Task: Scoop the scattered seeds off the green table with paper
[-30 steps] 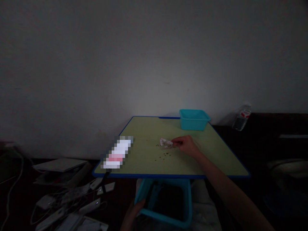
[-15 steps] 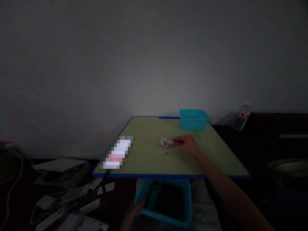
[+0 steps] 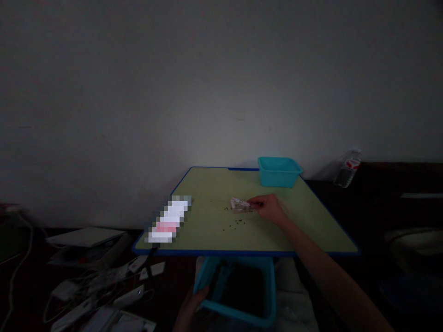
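Observation:
My right hand (image 3: 272,208) reaches over the pale green tabletop, its fingers pinched on a small clear plastic bag with white and pink parts (image 3: 239,204). The bag lies low over the table; whether it touches the surface I cannot tell. Several tiny dark bits, like seeds or pellets (image 3: 240,221), are scattered around and in front of it. Below the table's near edge, my left hand (image 3: 195,300) grips the left rim of a turquoise plastic basin (image 3: 238,315). Dark, loose-looking material (image 3: 244,288) fills much of this basin. Part of the left hand is hidden in shadow.
A second turquoise basin (image 3: 278,177) stands at the table's back right corner. A phone-like blurred screen (image 3: 169,221) is at the table's left edge. A clear bottle (image 3: 348,169) leans at right against the wall. Cables and white chargers (image 3: 100,281) clutter the lower left.
Hardly anything differs: my right hand and the bag stay in nearly the same spot, and my left hand keeps its hold on the basin.

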